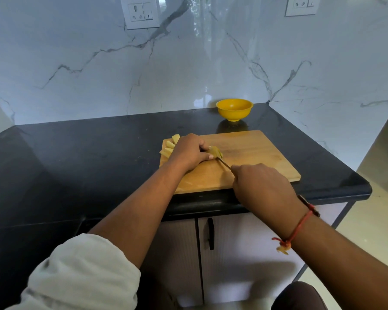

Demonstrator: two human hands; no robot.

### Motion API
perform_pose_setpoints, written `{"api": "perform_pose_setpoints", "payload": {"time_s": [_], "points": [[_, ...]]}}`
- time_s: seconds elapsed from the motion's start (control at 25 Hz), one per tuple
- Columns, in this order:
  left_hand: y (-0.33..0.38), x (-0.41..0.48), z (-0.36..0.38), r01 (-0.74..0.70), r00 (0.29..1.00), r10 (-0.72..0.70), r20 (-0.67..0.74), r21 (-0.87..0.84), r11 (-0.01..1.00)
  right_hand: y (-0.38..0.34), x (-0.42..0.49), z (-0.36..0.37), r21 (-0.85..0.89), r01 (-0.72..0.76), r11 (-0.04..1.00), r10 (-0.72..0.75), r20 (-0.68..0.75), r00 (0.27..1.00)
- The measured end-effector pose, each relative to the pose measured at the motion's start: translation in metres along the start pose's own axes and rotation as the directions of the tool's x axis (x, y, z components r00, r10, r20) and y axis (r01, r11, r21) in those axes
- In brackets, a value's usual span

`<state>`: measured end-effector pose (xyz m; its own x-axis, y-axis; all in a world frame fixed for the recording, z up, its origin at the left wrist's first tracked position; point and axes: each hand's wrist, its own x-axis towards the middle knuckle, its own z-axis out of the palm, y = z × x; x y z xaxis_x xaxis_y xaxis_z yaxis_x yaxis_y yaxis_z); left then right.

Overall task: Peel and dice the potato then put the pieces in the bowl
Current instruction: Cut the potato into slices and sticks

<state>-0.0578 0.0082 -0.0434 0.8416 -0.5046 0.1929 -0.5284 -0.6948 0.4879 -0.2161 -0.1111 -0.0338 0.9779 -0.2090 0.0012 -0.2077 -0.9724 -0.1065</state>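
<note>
Since all the flesh on show is pale yellow with no skin visible, peeling looks done and dicing is underway. Left hand [189, 151] curls over a potato piece [216, 151] at the middle-left of the cutting board [255, 153], fingertips pinning it down, thumb tucked at its near side. Right hand [261, 186] is closed round the knife [224, 164], handle hidden inside the fist. Blade runs up and left, tip at the potato piece, just beside the left thumb. Cannot tell if the edge is already through it.

Cut pieces [169, 146] sit in a loose pile at the board's far-left corner, partly hidden behind the left hand, count unclear. They look like long strips, not cubes, so cross-cuts probably remain.

Yellow bowl [234, 109] stands on the dark surface [99, 153] just beyond the board's far edge, well apart from both hands. No potato visible inside from this angle.

Judgement: step 1 of 3 (peel) done, step 2 (dice) roughly midway, step 3 (transfer to bowl) not started. Left to do: finish the held piece, cross-cut the strips, move everything into the bowl.
</note>
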Motion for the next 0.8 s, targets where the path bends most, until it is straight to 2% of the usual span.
{"api": "perform_pose_setpoints", "payload": {"time_s": [0.08, 0.2, 0.28, 0.44, 0.8], "points": [[0.0, 0.0, -0.001, -0.004, 1.0, 0.004, 0.021, 0.013, 1.0, 0.003, -0.008, -0.001, -0.027, 0.007, 1.0, -0.008, -0.044, 0.999], [-0.003, 0.0, -0.003, -0.008, 0.999, 0.007, 0.031, 0.029, 1.0, 0.005, -0.011, -0.005, 0.063, 0.0, 0.998, 0.011, -0.182, 0.983], [-0.006, -0.001, -0.002, -0.006, 1.0, 0.006, 0.024, 0.01, 1.0, 0.003, 0.001, -0.007, 0.117, -0.02, 0.993, 0.046, -0.226, 0.973], [-0.008, -0.003, -0.002, -0.016, 1.0, 0.016, 0.002, -0.003, 1.0, -0.009, 0.043, -0.001, 0.178, -0.031, 0.983, 0.073, -0.234, 0.97], [-0.01, -0.001, -0.003, -0.043, 0.999, 0.043, 0.018, 0.016, 0.999, -0.026, 0.08, -0.002, 0.143, -0.088, 0.986, 0.107, -0.129, 0.986]]}}
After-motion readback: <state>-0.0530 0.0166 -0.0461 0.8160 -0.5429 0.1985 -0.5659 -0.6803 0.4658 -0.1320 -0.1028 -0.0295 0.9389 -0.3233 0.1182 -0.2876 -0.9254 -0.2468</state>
